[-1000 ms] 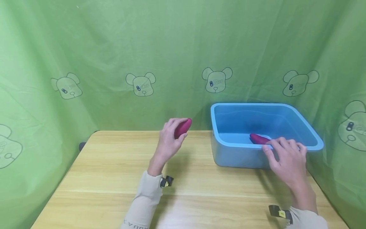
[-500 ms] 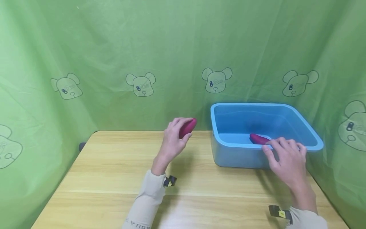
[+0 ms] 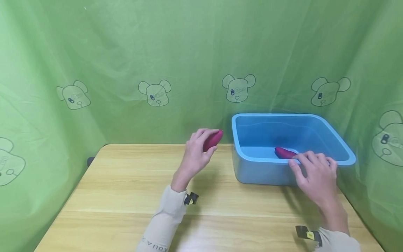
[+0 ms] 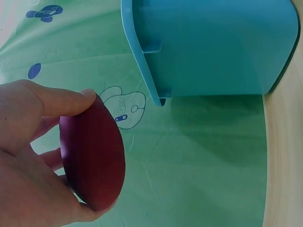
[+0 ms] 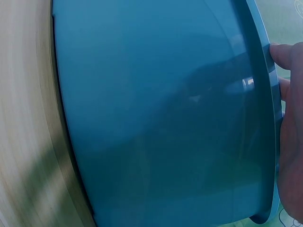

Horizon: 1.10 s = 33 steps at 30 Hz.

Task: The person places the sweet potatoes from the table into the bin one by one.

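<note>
In the head view my left hand (image 3: pixel 196 151) holds a purple-red sweet potato (image 3: pixel 213 140) above the table, left of a blue plastic tub (image 3: pixel 261 171). Thumb and fingers grip its ends in the left wrist view, where the smooth, oval sweet potato (image 4: pixel 94 153) stands tilted. My right hand (image 3: pixel 318 178) holds the tub's near rim, fingers bent over it and thumb on the outer side. Inside the tub lies a second purple-red sweet potato (image 3: pixel 284 153), its right end hidden behind the right hand's fingers.
The wooden table (image 3: pixel 132 182) carries the tub at its back right. A green curtain (image 3: pixel 195 52) printed with bear heads hangs behind and along both sides. Each wrist wears a strapped camera, such as the right wrist camera (image 3: pixel 302 231).
My left hand has moved steadily to the right with the sweet potato, closer to the tub. The right hand, the tub and the sweet potato in it have stayed put.
</note>
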{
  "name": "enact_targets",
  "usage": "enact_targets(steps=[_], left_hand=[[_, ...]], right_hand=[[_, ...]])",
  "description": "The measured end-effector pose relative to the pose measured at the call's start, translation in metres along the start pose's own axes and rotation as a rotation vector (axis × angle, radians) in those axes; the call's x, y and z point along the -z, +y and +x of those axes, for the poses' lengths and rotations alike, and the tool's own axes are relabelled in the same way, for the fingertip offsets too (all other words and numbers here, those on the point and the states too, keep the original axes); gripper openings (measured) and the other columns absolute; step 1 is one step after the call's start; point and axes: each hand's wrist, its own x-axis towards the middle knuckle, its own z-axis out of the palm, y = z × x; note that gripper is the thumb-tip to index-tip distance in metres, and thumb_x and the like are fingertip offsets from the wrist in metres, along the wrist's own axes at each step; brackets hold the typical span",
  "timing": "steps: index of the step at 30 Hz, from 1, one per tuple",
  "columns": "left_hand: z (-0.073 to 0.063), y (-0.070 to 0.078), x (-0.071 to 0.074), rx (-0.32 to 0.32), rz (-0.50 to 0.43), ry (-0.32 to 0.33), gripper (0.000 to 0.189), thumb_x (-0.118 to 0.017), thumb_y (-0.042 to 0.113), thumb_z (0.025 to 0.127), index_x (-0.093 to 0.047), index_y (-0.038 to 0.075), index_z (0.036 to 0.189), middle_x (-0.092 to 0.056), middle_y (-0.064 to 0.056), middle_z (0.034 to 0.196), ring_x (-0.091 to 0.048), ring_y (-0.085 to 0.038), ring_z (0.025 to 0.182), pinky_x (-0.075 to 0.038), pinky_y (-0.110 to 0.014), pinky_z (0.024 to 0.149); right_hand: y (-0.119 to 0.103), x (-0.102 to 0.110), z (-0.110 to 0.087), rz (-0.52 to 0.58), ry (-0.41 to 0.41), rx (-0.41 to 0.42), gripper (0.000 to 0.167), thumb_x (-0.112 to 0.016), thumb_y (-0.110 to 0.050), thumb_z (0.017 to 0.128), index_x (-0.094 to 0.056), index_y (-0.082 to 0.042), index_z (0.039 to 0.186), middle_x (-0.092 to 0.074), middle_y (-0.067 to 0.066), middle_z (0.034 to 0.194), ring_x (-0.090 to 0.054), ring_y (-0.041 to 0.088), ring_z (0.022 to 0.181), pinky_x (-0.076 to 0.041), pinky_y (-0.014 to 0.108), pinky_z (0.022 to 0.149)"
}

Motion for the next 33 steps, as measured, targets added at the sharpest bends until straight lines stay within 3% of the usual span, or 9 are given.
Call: enact_targets(steps=[33], left_hand=[[0.013, 0.026, -0.023, -0.052, 0.010, -0.104, 0.054, -0.079, 0.014, 0.091, -0.060, 0.024, 0.141, -0.061, -0.001, 0.138, -0.054, -0.020, 0.122, -0.044, -0.039, 0.093]], right_hand=[[0.000, 0.000, 0.001, 0.000, -0.016, -0.014, 0.033, -0.058, -0.034, 0.101, -0.070, -0.004, 0.111, -0.063, 0.020, 0.106, -0.048, 0.044, 0.103, -0.024, 0.071, 0.095]])
